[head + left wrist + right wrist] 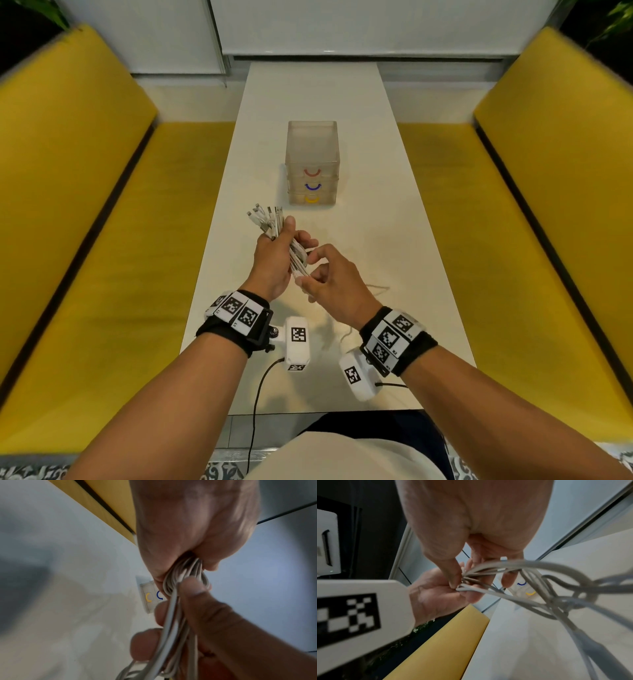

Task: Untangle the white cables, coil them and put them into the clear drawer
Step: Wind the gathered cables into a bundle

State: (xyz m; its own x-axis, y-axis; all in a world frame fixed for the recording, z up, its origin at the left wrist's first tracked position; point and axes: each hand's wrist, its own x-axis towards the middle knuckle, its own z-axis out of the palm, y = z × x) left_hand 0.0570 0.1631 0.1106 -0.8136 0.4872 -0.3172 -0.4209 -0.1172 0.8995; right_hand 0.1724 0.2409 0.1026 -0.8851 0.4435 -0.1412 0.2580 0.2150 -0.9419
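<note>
The left hand [274, 255] grips the cables [270, 222] above the table's [394, 205] middle, near the drawers [312, 164], and the right hand [334, 277] pinches loose strands, so it should pull slowly to keep knots from tightening.

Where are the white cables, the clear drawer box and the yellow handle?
white cables [270, 224]: head view, bundle near the plugs.
clear drawer box [312, 137]: head view, its top.
yellow handle [312, 200]: head view, bottom drawer's front.
</note>
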